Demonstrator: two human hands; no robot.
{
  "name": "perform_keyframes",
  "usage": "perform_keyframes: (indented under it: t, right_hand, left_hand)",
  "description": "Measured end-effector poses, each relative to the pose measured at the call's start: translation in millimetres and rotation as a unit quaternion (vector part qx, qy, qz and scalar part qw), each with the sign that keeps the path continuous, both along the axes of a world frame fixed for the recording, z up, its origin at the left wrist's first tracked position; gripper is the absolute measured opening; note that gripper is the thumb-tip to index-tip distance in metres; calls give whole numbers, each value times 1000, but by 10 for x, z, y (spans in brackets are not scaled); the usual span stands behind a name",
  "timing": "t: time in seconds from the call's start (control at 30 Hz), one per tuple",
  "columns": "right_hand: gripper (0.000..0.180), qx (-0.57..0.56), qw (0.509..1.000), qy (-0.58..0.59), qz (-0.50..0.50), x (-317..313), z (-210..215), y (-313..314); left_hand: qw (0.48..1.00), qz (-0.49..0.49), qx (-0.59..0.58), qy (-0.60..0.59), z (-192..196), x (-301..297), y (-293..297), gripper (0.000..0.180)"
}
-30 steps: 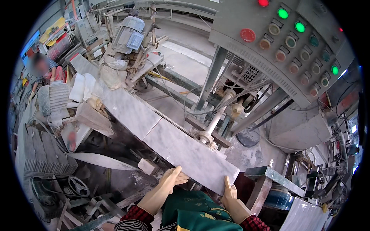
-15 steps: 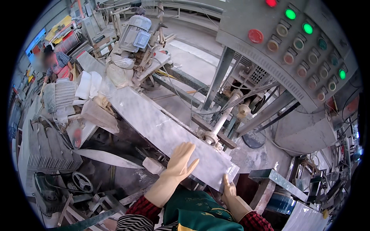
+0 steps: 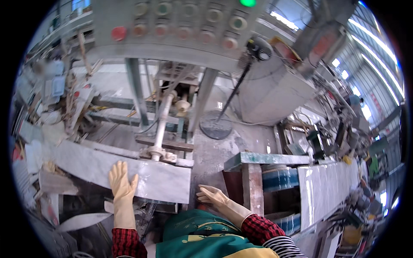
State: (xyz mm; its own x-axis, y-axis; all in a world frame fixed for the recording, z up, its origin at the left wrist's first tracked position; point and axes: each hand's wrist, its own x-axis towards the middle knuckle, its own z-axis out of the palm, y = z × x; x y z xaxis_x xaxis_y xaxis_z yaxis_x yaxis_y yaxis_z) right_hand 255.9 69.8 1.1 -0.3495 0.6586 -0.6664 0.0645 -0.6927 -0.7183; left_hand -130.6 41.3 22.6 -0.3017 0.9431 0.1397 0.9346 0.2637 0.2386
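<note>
A long white-grey marble slab (image 3: 163, 180) lies flat in front of me, stretching off to the left. My left hand (image 3: 122, 182), in a cream rubber glove, rests palm down on it, the fingers extended and the thumb apart. Just past the slab's right end, my right hand (image 3: 214, 198), gloved the same way, hovers with fingers stretched out. It holds nothing and sits apart from the slab's edge.
Above the slab hangs a grey control panel (image 3: 172, 36) with rows of buttons. Beyond lies a round-based stand (image 3: 216, 124). To the right are a green-topped metal frame (image 3: 266, 158), blue drums (image 3: 279, 178) and a line of pale slabs (image 3: 331, 187).
My view has swung to the right. My right hand has come off the slab's right end, its fingers now free. My left hand stays on the slab.
</note>
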Motion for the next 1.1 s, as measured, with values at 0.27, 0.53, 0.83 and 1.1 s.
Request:
perform_keyframes:
  t: [0.27, 0.53, 0.83, 1.1]
  right_hand:
    - [49, 154, 963, -184, -118, 1808, -817, -518]
    - [47, 237, 836, -469, -158, 2705, -22, -916]
    - [85, 245, 552, -786, -128, 4175, 290, -1074]
    - [60, 207, 530, -789, -233, 4661, -290, -1170]
  left_hand:
    - [999, 33, 15, 12, -333, 102, -9, 70]
    - [978, -173, -59, -96, 208, 1869, -9, 95]
    - [986, -161, -42, 15, -100, 1821, -65, 78]
    - [980, -173, -91, 28, -267, 1474, -68, 71]
